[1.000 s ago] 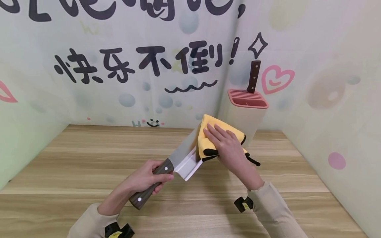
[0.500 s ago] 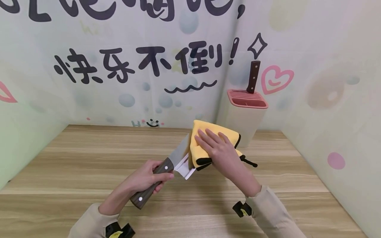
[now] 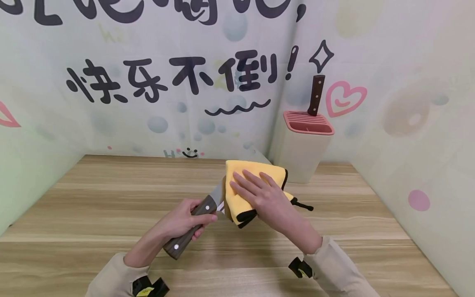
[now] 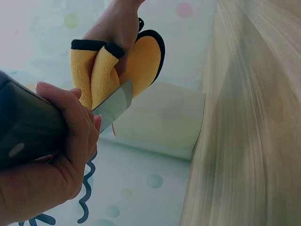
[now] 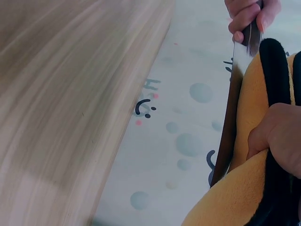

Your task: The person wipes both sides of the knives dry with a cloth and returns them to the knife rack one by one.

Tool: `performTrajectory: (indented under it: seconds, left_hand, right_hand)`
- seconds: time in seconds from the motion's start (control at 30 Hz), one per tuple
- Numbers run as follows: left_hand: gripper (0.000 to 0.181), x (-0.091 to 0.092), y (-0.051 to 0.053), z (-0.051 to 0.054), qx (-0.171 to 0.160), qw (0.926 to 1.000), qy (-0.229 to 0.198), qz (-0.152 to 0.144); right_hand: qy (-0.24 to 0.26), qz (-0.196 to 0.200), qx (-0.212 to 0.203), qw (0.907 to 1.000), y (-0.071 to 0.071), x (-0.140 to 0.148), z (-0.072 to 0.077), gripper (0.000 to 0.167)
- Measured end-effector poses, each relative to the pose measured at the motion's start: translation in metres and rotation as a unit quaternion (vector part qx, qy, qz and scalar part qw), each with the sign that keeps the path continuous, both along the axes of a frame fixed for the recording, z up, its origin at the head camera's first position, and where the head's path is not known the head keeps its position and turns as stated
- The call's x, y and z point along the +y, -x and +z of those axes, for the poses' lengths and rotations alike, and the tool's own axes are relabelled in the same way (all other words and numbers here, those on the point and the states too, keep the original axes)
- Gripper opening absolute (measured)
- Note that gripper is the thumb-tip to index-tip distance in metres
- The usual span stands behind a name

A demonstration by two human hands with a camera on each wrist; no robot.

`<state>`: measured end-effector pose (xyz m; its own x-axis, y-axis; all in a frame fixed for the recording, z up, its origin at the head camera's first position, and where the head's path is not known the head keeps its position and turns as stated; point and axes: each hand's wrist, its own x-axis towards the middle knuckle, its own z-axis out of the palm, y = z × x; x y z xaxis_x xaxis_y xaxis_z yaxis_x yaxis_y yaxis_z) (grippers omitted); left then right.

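Observation:
My left hand (image 3: 182, 222) grips the dark wooden handle of a broad kitchen knife (image 3: 205, 206), held above the table with its blade slanting up and to the right. A folded yellow cloth (image 3: 236, 205) with black edging covers most of the blade. Over the cloth lies my right hand (image 3: 269, 202), its fingers stretched across the upper face. In the right wrist view the thumb presses into the cloth from the other side, beside the blade (image 5: 230, 117). The blade's far end is hidden in the head view.
Behind the cloth, a cream knife block (image 3: 302, 152) with a pink slotted top stands at the back right of the wooden table (image 3: 111, 194). One brown-handled knife (image 3: 316, 95) stands in it. A printed backdrop (image 3: 148, 132) rises along the table's rear edge.
My right hand and the cloth have slid down and left along the blade toward the handle, covering more of the metal near it. The left hand and handle have barely moved.

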<state>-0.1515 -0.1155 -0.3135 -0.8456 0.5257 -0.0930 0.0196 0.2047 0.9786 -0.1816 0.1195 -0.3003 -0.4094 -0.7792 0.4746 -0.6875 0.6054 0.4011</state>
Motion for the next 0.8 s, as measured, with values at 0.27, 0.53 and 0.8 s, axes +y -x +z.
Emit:
performTrajectory:
  seconds: [0.27,0.53,0.8]
  left_hand:
    - [0.027,0.001,0.0,-0.001,0.001,1.0,0.004,0.009]
    - [0.03,0.0,0.001,-0.002,0.0,1.0,0.002,0.008]
    - [0.03,-0.002,0.002,-0.003,0.002,0.9999,0.006,0.009]
  right_hand:
    - [-0.008,0.031,0.005,0.9995,-0.008,-0.004,-0.003,0.057]
    - [-0.024,0.061,-0.005,0.9978,-0.014,-0.004,-0.005,0.056]
    - [-0.048,0.077,0.006,0.9959,-0.02,-0.006,-0.008,0.054]
